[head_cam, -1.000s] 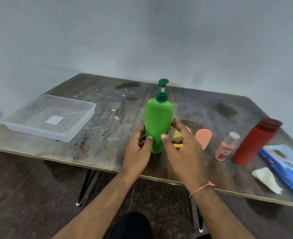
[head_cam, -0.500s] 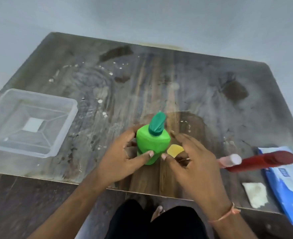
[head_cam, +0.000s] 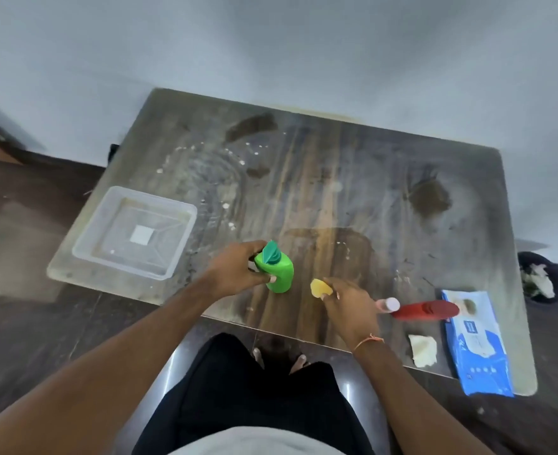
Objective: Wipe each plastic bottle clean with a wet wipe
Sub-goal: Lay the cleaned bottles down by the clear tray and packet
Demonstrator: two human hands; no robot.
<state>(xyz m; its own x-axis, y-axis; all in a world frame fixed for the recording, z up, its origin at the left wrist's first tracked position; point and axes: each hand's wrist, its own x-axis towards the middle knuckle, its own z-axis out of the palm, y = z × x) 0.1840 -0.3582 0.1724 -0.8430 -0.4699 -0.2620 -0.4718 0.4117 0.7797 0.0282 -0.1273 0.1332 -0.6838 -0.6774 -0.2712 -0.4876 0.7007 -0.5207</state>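
four bottles: green pump bottle (head_cam: 279,274) upright near the table's (head_cam: 336,178) front edge, left hand (head_cam: 238,272) curled round it; right hand (head_cam: 348,302) pinches the yellow bottle (head_cam: 318,288); pink bottle (head_cam: 388,304), red bottle (head_cam: 425,311); one wipe (head_cam: 422,350).

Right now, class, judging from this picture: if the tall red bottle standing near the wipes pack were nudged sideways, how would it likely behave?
The red bottle looks tall and narrow, so it would probably tip rather than slide. Once down, its rounded body might roll across the table. It stands right beside the small pink bottle, so it could well knock that over too.
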